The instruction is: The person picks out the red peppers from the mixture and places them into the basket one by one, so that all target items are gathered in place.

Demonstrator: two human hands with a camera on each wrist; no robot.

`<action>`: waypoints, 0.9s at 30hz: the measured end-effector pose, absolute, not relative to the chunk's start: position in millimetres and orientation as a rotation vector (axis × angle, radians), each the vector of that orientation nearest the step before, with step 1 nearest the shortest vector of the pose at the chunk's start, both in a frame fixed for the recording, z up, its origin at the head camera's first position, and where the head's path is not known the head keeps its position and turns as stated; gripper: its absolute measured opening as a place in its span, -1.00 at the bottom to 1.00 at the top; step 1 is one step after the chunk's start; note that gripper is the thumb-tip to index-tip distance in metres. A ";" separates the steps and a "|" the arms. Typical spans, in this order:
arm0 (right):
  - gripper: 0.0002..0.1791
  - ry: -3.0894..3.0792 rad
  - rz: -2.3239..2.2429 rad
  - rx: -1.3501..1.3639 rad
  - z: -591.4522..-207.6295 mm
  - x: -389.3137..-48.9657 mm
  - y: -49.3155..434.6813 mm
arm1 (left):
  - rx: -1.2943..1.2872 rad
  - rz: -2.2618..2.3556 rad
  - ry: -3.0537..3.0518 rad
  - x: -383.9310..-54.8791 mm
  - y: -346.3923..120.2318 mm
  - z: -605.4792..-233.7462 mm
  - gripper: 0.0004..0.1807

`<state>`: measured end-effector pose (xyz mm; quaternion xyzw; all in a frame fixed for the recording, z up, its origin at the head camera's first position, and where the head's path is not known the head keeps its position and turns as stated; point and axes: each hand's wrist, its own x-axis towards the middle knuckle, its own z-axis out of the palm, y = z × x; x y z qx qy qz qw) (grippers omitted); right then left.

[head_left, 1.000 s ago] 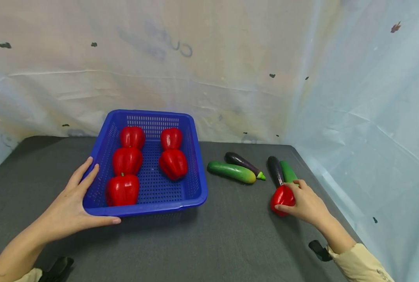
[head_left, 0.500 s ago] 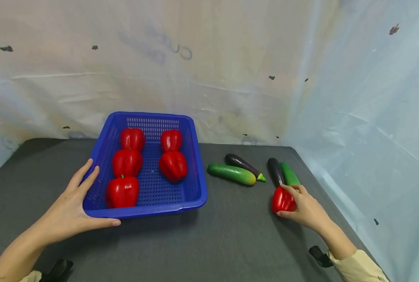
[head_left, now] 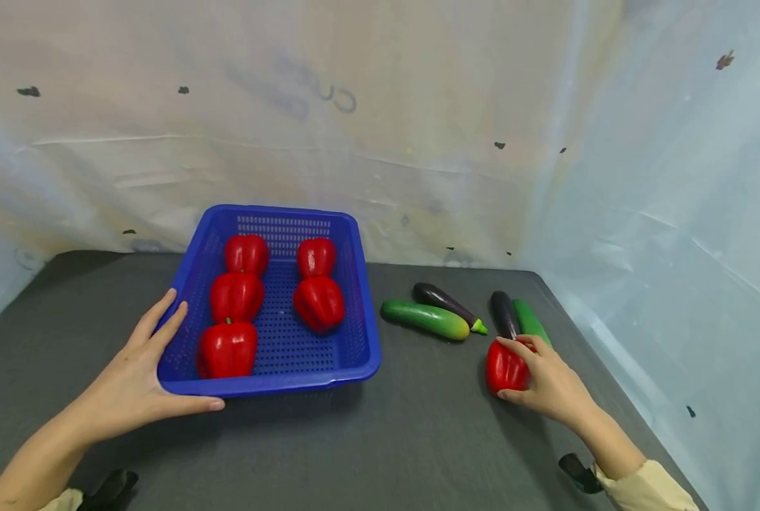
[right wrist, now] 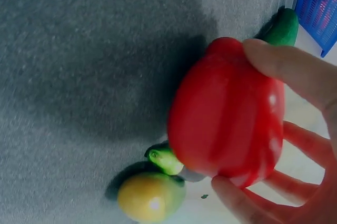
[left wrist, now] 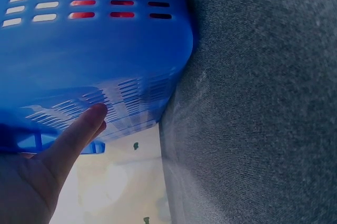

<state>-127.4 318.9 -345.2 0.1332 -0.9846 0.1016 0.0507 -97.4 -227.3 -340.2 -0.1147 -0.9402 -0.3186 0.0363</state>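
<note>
My right hand [head_left: 555, 387] grips a red bell pepper [head_left: 505, 367] between thumb and fingertips at the right of the table. In the right wrist view, the same pepper [right wrist: 229, 113] fills the middle, the thumb on one end and fingers around the other side. My left hand [head_left: 127, 380] lies spread at the near left corner of a blue plastic basket [head_left: 271, 384], thumb along the front and fingers along the left side. In the left wrist view, straight fingers [left wrist: 79, 132] lie against the basket's outer wall. Several red bell peppers [head_left: 237, 297] sit in two columns inside it.
Right of the basket lie a green cucumber [head_left: 424, 319] and a dark eggplant [head_left: 446, 302]. Beyond the gripped pepper are a second eggplant [head_left: 504, 314] and cucumber [head_left: 530, 323]. Pale sheeting [head_left: 418, 106] hangs along the back and right of the grey table [head_left: 392, 447].
The right hand and its red bell pepper have shifted slightly left relative to the vegetables behind. The left hand stays at the basket corner. The head view has moved slightly.
</note>
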 end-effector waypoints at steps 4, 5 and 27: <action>-0.11 -2.944 0.346 0.443 -345.8 -129.1 313.7 | -0.367 -0.999 -2.870 -98.1 -227.7 -339.0 0.43; -0.11 -2.931 0.354 0.453 -346.2 -129.5 312.4 | -0.370 -1.002 -2.868 -98.1 -227.6 -339.0 0.43; -0.11 -2.674 0.510 0.674 -348.0 -144.9 274.5 | -0.343 -0.970 -2.881 -94.8 -225.0 -340.3 0.42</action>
